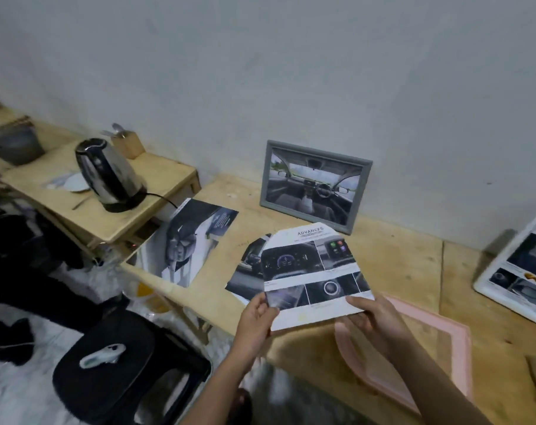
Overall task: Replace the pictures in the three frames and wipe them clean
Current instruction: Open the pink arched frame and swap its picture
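Note:
Both hands hold a printed car-brochure picture [314, 271] above the wooden table [392, 259]. My left hand [257, 317] pinches its lower left corner, and my right hand [374, 320] grips its lower right edge. A second picture [245, 271] lies under it on the table. Beneath my right forearm lies a pink frame [444, 335], flat and without a picture. A grey frame [314, 185] with a car-interior picture leans on the wall. At the right edge a white frame [518, 271] with a picture lies tilted.
A brochure page [188, 240] hangs over the table's left edge. A lower shelf [101, 216] on the left carries a steel kettle [107, 176], a plate and a wooden utensil block [128, 144]. A black chair [113, 366] with a small white object stands below.

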The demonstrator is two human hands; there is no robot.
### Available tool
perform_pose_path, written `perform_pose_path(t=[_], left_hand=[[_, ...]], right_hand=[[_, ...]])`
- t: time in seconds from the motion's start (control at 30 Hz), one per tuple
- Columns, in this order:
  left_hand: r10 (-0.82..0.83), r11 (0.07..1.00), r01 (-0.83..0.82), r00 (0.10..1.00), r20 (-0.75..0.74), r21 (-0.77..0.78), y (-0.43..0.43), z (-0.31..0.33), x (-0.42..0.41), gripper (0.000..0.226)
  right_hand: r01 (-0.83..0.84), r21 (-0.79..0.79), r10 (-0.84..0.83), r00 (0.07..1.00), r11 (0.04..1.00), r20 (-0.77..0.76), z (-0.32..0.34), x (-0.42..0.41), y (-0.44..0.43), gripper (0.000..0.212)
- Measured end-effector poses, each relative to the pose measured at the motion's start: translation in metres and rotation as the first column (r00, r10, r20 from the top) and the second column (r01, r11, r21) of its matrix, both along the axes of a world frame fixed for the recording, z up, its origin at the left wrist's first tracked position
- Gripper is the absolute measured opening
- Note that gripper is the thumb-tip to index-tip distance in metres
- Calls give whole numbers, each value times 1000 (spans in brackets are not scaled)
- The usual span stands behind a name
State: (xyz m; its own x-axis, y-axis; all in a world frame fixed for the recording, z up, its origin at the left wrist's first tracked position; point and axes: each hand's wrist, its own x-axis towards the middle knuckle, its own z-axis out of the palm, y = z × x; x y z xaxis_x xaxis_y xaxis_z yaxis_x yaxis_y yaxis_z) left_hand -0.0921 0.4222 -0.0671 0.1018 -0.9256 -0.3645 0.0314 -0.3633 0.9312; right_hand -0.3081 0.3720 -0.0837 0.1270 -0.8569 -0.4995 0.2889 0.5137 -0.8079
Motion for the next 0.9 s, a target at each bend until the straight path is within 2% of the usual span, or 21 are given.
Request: perform_pose_path(t=[0.07,0.17,0.3,0.4,0.63,0.73,0.8,0.9], left_hand=[[60,998,-61,997,41,8,-16,-10,44,21],[87,994,-97,979,182,46,-45,-27,112,21],[113,989,-140,928,356,51,-91,-45,200,12],[148,983,-178,901,407,38,-124,-53,258,10],[160,981,-196,821,548,7,-179,-75,341,16],[148,975,-221,710,688,18,-190,-84,349,17],[65,976,-205,604,794,75,-191,-90,351,25],[-54,967,-195,463,885,161,-188,-93,348,39]], right_hand=[[-23,29,26,993,999,-114,-7,28,-21,19],[-183,46,188,929,982,-318,-15,86,-48,15],[-270,115,293,861,956,-415,-32,172,-87,18],[-350,125,363,780,928,-509,-46,232,-115,11],[-382,117,372,708,917,-601,-58,328,-143,29],[-475,86,400,616,876,-679,-66,346,-145,35],[-523,86,429,583,848,-690,-72,352,-144,36],[-492,98,402,562,865,-723,-71,347,-145,23]])
